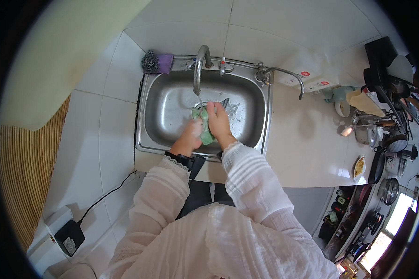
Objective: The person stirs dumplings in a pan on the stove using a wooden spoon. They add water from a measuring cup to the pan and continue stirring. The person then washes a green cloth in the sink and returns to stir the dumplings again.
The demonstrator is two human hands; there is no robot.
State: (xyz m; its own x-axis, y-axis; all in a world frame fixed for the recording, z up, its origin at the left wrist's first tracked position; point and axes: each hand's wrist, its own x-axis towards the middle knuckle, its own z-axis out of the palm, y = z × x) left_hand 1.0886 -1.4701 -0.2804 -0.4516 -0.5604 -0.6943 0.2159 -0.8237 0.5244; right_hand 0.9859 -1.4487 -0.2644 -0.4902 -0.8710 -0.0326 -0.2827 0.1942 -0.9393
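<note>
A wet green cloth (206,135) is held between my two hands over the stainless steel sink (167,111). My left hand (190,135) grips its left side, with what looks like suds on the fingers. On the right side, my right hand (218,121) has hold of the cloth's upper part. Water runs from the curved metal faucet (197,75) onto the cloth. Behind the cloth, the drain is partly hidden, and a small dark object (225,102) lies beside it.
A steel wool scrubber (149,62) and a purple scouring pad (165,63) sit at the sink's back left corner. A second, thin tap (289,72) stands at the back right. On the countertop (293,150) at right are utensils, cups and a small dish of food (359,166).
</note>
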